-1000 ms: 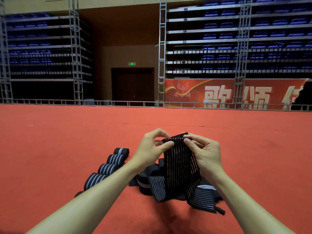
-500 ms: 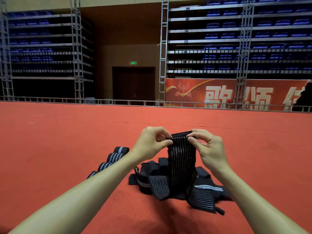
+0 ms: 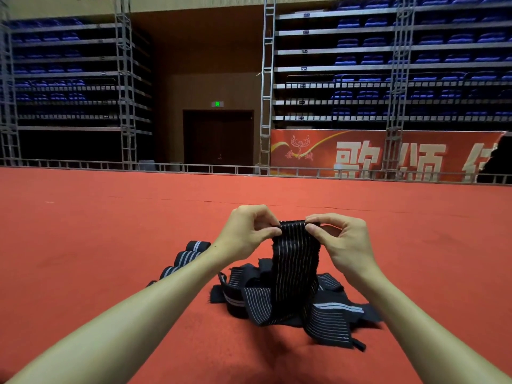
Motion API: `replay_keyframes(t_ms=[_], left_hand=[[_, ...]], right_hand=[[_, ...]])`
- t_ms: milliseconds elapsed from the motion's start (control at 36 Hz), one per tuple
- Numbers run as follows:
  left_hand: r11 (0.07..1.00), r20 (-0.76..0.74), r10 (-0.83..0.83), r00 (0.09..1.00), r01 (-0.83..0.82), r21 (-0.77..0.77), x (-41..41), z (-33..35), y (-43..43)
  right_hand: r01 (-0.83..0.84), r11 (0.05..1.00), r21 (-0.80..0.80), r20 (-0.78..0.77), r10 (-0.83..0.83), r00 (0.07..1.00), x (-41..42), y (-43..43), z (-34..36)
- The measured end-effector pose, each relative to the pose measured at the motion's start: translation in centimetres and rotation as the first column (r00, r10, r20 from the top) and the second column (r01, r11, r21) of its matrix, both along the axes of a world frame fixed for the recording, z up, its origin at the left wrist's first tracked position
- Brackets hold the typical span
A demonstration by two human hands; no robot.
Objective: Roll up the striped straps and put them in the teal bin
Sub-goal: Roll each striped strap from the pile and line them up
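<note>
The black striped strap (image 3: 296,261) hangs upright between both hands, its top edge held level above the red carpet (image 3: 83,245) and its lower end running down into the pile of loose straps (image 3: 324,314) on the floor. The left hand (image 3: 246,231) pinches the strap's top left corner between thumb and curled fingers. The right hand (image 3: 342,241) pinches the top right corner the same way. The top edge may be turned over into a first fold, but the fingers hide it too much to be sure.

Just left of the pile, partly behind the left forearm, a row of rolled straps (image 3: 188,256) lies on the carpet, running away from the camera. Farther off stand a low metal railing (image 3: 110,165), a red banner (image 3: 374,156) with large pale characters, a dark doorway (image 3: 218,137), and tiers of blue seats (image 3: 415,59).
</note>
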State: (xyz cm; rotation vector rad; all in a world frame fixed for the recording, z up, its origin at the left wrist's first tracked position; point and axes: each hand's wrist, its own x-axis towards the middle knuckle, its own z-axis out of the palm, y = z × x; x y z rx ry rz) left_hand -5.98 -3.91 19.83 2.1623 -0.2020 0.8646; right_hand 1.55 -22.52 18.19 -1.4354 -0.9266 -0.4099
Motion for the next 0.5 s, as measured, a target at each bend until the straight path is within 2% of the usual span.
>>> replay_keyframes(t_ms=[194,361,500], left_hand=[[0.995,-0.002,-0.01,1.0,0.01,-0.098,-0.08,0.16,-0.11],[0.989,-0.006,-0.014,1.0,0.013,-0.146,-0.2,0.27,0.03],[0.988,-0.007,-0.026,1.0,0.025,-0.153,-0.24,0.02,0.23]], right_hand=[[-0.017,0.997,0.074,-0.038,0.02,0.999,-0.18,0.26,0.05],[-0.02,0.997,0.074,-0.066,0.025,0.997,-0.23,0.29,-0.14],[0.018,0.995,0.102,-0.032,-0.015,0.999,-0.3,0.34,-0.47]])
